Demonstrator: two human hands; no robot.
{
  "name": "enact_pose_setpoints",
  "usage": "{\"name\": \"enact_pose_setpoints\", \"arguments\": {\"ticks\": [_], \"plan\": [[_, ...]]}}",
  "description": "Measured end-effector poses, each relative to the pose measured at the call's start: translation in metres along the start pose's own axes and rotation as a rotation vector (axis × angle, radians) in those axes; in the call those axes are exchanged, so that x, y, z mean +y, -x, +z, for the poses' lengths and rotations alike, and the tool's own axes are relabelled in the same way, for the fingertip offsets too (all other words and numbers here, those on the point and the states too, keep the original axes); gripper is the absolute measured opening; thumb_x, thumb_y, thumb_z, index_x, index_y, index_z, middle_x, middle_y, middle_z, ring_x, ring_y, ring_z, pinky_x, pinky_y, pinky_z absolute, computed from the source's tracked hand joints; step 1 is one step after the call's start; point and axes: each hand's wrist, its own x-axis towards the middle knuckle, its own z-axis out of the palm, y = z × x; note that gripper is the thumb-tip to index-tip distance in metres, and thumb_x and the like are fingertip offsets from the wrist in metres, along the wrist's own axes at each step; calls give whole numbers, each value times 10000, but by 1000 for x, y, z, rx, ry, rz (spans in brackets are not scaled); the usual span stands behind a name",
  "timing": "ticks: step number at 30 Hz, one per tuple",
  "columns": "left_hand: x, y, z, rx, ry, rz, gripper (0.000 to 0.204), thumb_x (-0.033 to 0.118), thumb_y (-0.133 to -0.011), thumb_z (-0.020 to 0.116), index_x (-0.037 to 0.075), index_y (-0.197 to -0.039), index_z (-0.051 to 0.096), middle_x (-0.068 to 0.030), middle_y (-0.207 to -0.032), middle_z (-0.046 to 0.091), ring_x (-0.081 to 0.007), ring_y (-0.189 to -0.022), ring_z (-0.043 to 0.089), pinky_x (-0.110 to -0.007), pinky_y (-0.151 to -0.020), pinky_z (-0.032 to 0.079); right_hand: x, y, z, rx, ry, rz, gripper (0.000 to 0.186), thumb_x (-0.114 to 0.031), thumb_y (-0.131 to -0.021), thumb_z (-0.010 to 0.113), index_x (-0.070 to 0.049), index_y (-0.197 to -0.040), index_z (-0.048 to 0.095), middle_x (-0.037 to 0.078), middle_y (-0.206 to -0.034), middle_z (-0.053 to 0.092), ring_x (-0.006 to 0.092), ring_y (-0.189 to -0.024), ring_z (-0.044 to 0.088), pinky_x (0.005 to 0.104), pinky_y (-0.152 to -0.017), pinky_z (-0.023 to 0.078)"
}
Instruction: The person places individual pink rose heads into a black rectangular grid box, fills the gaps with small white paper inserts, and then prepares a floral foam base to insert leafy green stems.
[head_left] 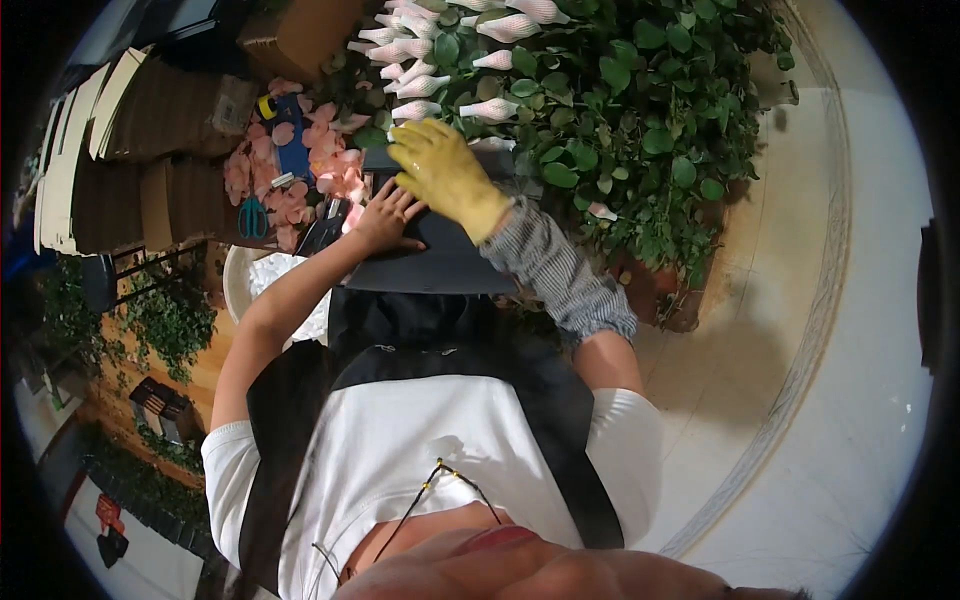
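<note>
My bare left hand [383, 221] lies on a dark grey flat surface [440, 262] in front of me, its fingers stretched and the thumb apart. Just right of it and a little farther away is my right hand [440, 172], in a yellow glove with a striped sleeve above it. Its fingers reach left over the surface, close to my left fingertips; they look extended, with nothing visible in them. Beyond the glove lie several pale pink rose buds [415, 110] in white mesh sleeves. Loose pink petals [325, 150] are scattered left of my hands.
Leafy green stems [640, 120] pile up at the far right. Teal scissors [253, 217] and a yellow tape roll [266, 107] lie among the petals. Stacked brown cardboard sheets [150, 120] stand at the left, and a round container of white pieces [238, 285] is below the petals.
</note>
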Motion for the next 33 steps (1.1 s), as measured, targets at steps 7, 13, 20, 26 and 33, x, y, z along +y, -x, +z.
{"name": "enact_pose_setpoints", "arguments": {"ticks": [7,13,20,26,33], "plan": [[-5,-6,21,337,-26,101,979,675,-732,678,132,-1500,409,-146,-1581,331,-302,-1469,292,-512,-1206,180,-40,136,38,-598,-835,197,713,-347,-857,742,-22,-1434,478,219,-1388,555,381,-1302,511,421,-1089,411],[-13,-5,27,474,70,193,859,524,-762,736,121,-1463,443,-168,-1533,400,-334,-1418,375,-518,-1186,226,-23,94,3,-519,-1442,318,715,-353,-862,729,-41,-1443,453,233,-1313,571,369,-1183,574,432,-1037,441],[-31,118,-58,468,359,-335,266,284,-884,682,144,-1111,695,-143,-981,694,-327,-912,667,-440,-767,530,-3,111,75,-597,161,115,1128,-446,-713,829,-49,-1565,205,163,-1554,361,347,-1326,428,486,-1069,385],[-171,284,-93,1138,-89,-1189,566,297,-817,765,22,-1262,546,-224,-1025,686,-418,-949,659,-448,-801,548,-22,98,70,-692,145,171,1143,-423,-736,826,-46,-1576,150,157,-1586,303,334,-1402,348,487,-1116,333],[-189,275,-107,787,1,-1483,678,385,-690,875,-37,-1116,558,-260,-1008,673,-432,-914,678,-465,-779,578,-19,96,67,-709,149,216,1133,-420,-747,824,-60,-1581,146,134,-1600,286,328,-1427,323,476,-1147,311]]}}
